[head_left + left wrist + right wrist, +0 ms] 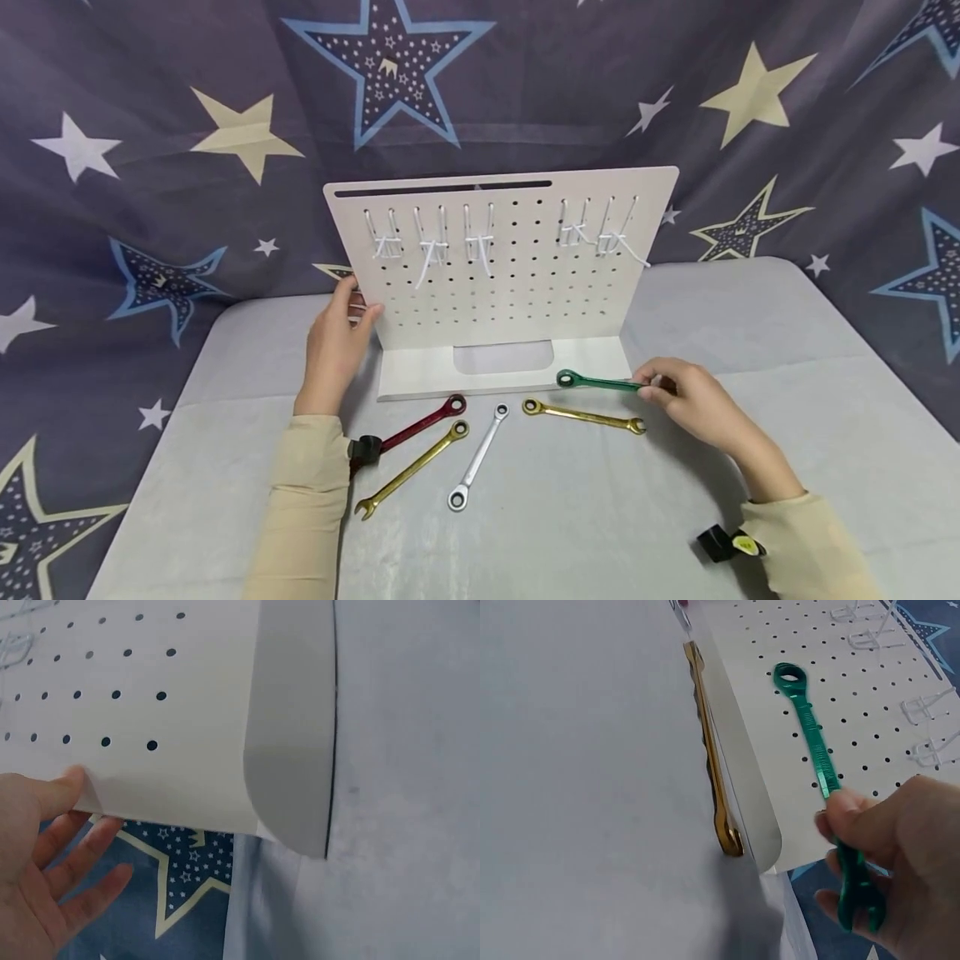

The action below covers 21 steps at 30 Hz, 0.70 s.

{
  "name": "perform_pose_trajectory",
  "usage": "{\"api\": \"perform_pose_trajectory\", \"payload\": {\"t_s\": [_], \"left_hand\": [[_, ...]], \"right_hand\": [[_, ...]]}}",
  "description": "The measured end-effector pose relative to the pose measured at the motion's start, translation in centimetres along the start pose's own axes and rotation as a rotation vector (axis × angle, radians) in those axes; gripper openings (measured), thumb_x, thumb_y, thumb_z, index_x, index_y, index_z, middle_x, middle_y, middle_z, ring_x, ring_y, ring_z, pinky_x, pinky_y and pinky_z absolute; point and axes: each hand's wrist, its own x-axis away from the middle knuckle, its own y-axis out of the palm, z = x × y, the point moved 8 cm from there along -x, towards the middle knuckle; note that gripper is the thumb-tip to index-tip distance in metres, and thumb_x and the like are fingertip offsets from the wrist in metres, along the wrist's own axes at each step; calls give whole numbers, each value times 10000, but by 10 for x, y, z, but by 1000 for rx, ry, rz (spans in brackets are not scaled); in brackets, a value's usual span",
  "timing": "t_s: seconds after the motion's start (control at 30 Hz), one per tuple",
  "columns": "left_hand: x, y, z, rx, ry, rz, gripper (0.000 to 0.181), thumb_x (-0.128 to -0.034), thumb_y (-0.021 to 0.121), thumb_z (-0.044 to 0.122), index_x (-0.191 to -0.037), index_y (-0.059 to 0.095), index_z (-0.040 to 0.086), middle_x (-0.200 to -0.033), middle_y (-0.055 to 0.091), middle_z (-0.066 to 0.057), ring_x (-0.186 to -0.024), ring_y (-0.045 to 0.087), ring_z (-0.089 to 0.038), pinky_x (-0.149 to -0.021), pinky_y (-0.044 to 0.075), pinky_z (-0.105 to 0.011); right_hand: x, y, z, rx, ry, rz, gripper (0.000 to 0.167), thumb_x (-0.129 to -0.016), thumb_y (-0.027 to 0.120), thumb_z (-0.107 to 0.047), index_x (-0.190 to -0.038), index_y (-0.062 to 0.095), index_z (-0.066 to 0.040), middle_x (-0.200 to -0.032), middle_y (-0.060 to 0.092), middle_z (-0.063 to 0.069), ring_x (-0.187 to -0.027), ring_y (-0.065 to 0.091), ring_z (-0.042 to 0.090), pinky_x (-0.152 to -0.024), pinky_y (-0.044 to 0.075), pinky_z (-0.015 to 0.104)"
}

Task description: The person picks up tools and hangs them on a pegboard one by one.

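A white pegboard (502, 292) on a flat base stands upright at the back of the table, with several white wire hooks (480, 237) on its upper half. My left hand (335, 346) holds the board's left edge, thumb on the front face and the other fingers around behind. My right hand (693, 404) pinches a green ratchet wrench (600, 382) near its open end. In the right wrist view the green wrench (817, 746) has its ring end pointing away from the hand, in front of the board. Below it in the head view lies a gold wrench (585, 414).
A red wrench (416, 427), partly hidden by the left wrist's black camera (365, 451), lies front left of the board. Another gold wrench (412, 469) and a silver wrench (480, 457) lie nearby on the grey table cover (570, 525). A star-patterned curtain (570, 100) hangs behind.
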Motion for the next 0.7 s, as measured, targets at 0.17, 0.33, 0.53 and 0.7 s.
{"api": "perform_pose_trajectory", "payload": {"t_s": [0.17,0.33,0.53,0.7], "left_hand": [[2,-2,2,-24,-18,32,447,-979,646,228,-1364,491,63,-1132,643,-162,-1062,622,-330,-879,479,-479],[1,-5,0,-16,-3,61,395,-963,667,214,-1301,549,48,-1116,664,-168,-1031,638,-332,-869,489,-474],[0,-6,0,-5,11,69,326,-963,665,200,-1223,576,26,-1110,672,-180,-1005,648,-338,-861,502,-464],[-1,-3,-1,2,-5,64,317,-970,656,212,-1218,559,38,-1112,662,-167,-1017,638,-325,-855,496,-459]], "right_hand": [[0,-5,-6,-85,7,79,113,-914,678,8,-964,690,-93,-864,648,44,-706,513,156,-585,430,263],[2,-12,-16,-141,10,135,100,-907,689,-1,-977,702,-71,-875,661,46,-723,540,146,-594,432,254],[5,-19,-26,-177,4,212,93,-896,703,0,-975,710,-49,-842,652,39,-688,550,119,-584,434,239],[7,-22,-30,-188,5,255,105,-894,705,9,-983,716,-46,-829,642,43,-689,572,122,-585,430,229]]}}
